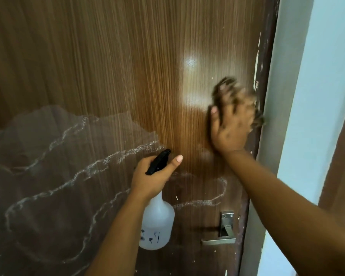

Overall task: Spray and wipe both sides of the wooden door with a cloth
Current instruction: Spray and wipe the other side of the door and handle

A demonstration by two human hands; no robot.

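My right hand [230, 128] presses a dark cloth [230, 90] flat-fingered against the wooden door [108, 66]. My left hand [155, 174], lower and leftward, grips the spray bottle [156, 224]; a metal handle [220, 239] sits below my right.

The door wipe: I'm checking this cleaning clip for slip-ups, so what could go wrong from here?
1. The right hand presses the cloth beside the door's chipped edge; the cloth might snag on flaking paint.
2. White residue lines mark the lower door; unwiped, they may stay as streaks.
3. The left hand grips the spray bottle near the door handle and could knock it.
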